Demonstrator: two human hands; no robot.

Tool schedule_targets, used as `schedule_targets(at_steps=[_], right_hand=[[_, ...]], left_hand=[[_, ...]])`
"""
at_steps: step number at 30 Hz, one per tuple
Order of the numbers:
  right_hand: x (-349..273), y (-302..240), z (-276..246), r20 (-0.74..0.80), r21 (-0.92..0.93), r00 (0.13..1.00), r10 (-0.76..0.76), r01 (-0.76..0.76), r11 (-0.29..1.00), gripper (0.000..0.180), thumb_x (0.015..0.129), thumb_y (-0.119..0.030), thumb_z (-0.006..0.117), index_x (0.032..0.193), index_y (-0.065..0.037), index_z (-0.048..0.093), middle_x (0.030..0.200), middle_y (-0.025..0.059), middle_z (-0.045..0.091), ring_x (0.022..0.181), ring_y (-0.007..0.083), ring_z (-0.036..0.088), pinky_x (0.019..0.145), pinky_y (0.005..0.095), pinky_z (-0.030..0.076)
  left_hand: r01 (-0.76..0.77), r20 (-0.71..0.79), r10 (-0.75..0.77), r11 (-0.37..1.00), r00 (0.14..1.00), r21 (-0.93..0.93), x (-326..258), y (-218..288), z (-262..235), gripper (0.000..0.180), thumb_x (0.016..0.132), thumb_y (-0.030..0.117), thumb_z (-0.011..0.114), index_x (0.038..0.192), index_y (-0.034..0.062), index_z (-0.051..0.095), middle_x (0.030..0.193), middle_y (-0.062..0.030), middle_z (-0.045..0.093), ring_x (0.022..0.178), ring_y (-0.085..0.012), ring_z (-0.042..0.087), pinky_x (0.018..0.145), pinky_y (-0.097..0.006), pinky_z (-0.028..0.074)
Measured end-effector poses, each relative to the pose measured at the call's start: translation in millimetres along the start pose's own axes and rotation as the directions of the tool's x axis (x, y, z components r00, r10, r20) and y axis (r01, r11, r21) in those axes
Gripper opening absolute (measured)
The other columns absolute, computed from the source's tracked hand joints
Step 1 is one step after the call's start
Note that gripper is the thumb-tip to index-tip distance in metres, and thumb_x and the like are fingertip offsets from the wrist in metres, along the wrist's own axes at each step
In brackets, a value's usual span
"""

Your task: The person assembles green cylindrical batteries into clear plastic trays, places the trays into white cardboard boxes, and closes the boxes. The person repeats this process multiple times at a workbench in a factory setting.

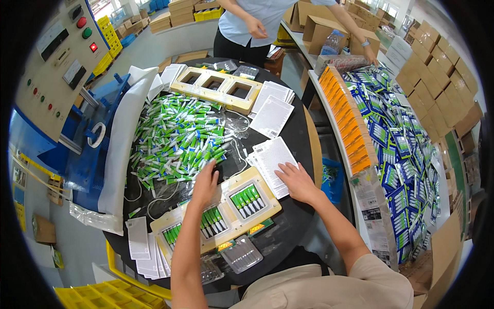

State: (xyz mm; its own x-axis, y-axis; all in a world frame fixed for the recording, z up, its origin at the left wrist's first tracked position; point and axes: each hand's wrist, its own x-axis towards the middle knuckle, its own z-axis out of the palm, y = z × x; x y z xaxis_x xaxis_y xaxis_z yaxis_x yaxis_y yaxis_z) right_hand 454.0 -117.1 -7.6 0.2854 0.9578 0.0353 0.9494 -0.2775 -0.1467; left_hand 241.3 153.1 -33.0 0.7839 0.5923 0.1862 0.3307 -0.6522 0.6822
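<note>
Head: cream tray holds green tubes; hands near

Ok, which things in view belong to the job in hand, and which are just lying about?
Seemingly in the job:
near frame, holding green tubes
tube pile, beside the left hand
cards, under the right hand
clear trays

Seemingly just lying about:
bottle
cardboard boxes
yellow crates

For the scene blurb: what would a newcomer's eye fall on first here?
Probably the big heap of green-and-white tubes on the black table, left of centre. Next, the mass of blue-and-green packs filling the right side. Then, nearer, the person's right hand, spread over white cards beside a cream tray.
</note>
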Motion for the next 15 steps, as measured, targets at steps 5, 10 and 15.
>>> schedule_targets(at_steps=[5, 10, 15], right_hand=[[3.9, 14.4, 7.5, 0.061, -0.136, 0.989, -0.133, 0.140, 0.981, 0.049, 0.092, -0.008, 0.056, 0.141, -0.009, 0.056, 0.146, 0.0134, 0.054, 0.142, 0.0305, 0.045, 0.119, 0.0573, 0.030], [11.1, 23.3, 5.1, 0.023, -0.164, 0.964, -0.267, 0.267, 0.950, 0.042, 0.093, -0.011, 0.055, 0.133, -0.004, 0.061, 0.134, 0.0164, 0.060, 0.134, 0.0310, 0.053, 0.114, 0.0514, 0.038], [-5.8, 19.0, -17.5, 0.005, -0.080, 0.967, -0.254, 0.254, 0.964, 0.039, 0.091, -0.010, 0.057, 0.128, -0.001, 0.062, 0.135, 0.0184, 0.062, 0.124, 0.0317, 0.061, 0.108, 0.0462, 0.046]], left_hand=[[0.061, -0.195, -0.090, 0.987, 0.977, -0.150, -69.9, 10.2, -32.9, 0.028, 0.101, 0.013, 0.058, 0.124, -0.0013, 0.064, 0.120, -0.0198, 0.069, 0.114, -0.0369, 0.064, 0.100, -0.042, 0.048], [0.326, -0.363, -0.245, 0.927, 0.899, 0.184, -236.3, 13.0, -94.1, 0.033, 0.097, 0.010, 0.061, 0.128, 0.0002, 0.063, 0.133, -0.0198, 0.063, 0.122, -0.0380, 0.059, 0.106, -0.045, 0.044], [0.496, -0.227, -0.442, 0.800, 0.868, 0.337, -338.0, -5.9, -150.2, 0.077, 0.089, 0.019, 0.071, 0.155, 0.0018, 0.036, 0.162, -0.0191, 0.034, 0.148, -0.0388, 0.032, 0.120, -0.055, 0.024]])
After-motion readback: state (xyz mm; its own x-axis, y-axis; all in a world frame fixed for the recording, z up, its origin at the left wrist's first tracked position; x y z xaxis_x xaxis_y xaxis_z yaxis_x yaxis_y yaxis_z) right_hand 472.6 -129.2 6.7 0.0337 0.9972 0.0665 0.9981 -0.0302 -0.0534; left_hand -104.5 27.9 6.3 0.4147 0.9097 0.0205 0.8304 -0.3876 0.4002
